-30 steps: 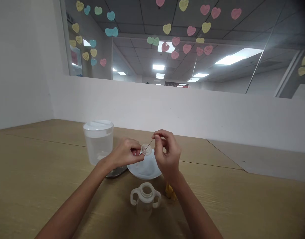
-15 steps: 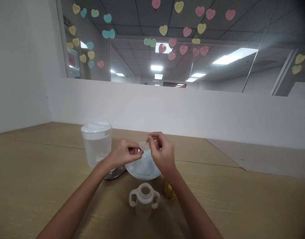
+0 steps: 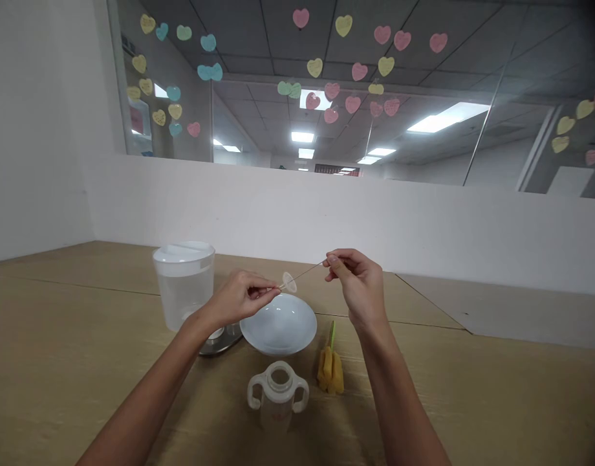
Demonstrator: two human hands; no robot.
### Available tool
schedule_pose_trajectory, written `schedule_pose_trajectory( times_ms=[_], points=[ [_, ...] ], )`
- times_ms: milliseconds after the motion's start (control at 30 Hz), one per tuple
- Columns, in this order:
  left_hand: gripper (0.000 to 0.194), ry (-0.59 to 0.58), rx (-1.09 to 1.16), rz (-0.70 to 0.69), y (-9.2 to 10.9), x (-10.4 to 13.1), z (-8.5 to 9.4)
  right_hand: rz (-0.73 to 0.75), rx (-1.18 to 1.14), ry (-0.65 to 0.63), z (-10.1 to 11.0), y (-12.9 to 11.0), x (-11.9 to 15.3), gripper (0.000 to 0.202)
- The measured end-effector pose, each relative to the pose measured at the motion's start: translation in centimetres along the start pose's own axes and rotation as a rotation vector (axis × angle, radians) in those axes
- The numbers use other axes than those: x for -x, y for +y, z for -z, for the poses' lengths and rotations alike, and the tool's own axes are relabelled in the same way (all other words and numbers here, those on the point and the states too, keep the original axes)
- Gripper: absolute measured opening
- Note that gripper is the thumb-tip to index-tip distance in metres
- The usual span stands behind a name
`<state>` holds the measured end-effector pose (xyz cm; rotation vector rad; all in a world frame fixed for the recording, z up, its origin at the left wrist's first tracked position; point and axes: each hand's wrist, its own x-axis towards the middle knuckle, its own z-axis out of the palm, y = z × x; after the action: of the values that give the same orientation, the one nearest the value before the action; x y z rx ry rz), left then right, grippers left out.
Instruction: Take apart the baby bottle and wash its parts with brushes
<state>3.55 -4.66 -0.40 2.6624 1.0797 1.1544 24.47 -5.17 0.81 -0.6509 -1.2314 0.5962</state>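
My left hand (image 3: pixel 246 296) pinches a small translucent silicone nipple (image 3: pixel 289 282) by its narrow end, above the white bowl (image 3: pixel 279 327). From the nipple a thin stick (image 3: pixel 309 270) slants up to my right hand (image 3: pixel 359 281), whose fingertips are closed on its far end. Below the bowl stands an upright translucent bottle (image 3: pixel 277 398) with two side handles and an open mouth. A yellow sponge brush (image 3: pixel 330 370) with a green handle lies to the right of the bottle.
A clear bucket (image 3: pixel 188 294) with a white rim stands at the left on the wooden table (image 3: pixel 472 395). Beside it, partly behind my left forearm, is a round metal tray (image 3: pixel 222 343). A white wall (image 3: pixel 326 217) with a window above closes off the back.
My right hand has moved right, away from the nipple, and more of the thin stick now shows between the hands. The sponge brush has come into fuller view.
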Motion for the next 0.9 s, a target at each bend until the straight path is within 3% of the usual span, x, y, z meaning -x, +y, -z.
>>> schedule_pose_trajectory(
  times_ms=[433, 500, 600, 633, 767, 900],
  points=[
    [0.024, 0.042, -0.030, -0.048, 0.9, 0.5, 1.2, 0.098, -0.018, 0.194, 2.0, -1.8, -0.3, 0.015],
    [0.025, 0.027, -0.060, -0.039, 0.1, 0.9, 1.8, 0.150, -0.014, 0.294, 3.0, -2.1, -0.5, 0.013],
    [0.026, 0.028, -0.092, 0.019, -1.8, 1.7, 2.9, 0.281, -0.070, 0.597, 5.7, -2.6, -0.4, 0.007],
    [0.026, 0.048, -0.093, 0.050, -2.5, 2.0, 3.3, 0.296, -0.091, 0.646, 6.7, -2.8, -0.3, 0.006],
    [0.027, 0.198, -0.061, 0.171, -3.8, 2.8, 4.7, 0.271, -0.029, 0.653, 9.5, -3.4, 0.1, 0.013],
    [0.028, 0.243, -0.003, 0.231, -3.2, 2.9, 5.3, 0.233, -0.081, 0.576, 8.1, -3.8, 0.2, 0.015]
  ],
)
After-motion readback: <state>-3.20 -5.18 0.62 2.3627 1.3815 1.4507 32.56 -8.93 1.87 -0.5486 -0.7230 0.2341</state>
